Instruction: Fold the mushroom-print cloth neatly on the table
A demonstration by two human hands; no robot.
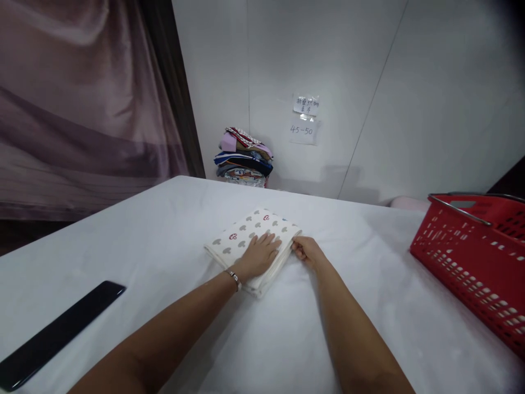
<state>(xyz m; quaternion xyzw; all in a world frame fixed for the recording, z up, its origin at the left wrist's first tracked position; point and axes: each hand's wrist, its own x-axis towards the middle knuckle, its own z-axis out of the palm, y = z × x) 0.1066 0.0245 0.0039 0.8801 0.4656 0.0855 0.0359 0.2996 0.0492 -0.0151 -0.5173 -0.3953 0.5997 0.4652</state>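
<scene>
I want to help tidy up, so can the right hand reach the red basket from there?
Probably yes, with a stretch: only white sheet shows between the right hand and the red basket. It seems to be pinching the folded cloth, so it must let go first.

wall (348, 65) | lower paper (303, 132): "45-50" | upper paper (305, 104): Chinese handwriting, unclear

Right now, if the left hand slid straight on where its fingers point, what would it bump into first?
Probably the wall: the left hand would slide off the patterned cloth it rests on and cross the white tabletop. Any gap before the wall is hard to judge.
</scene>
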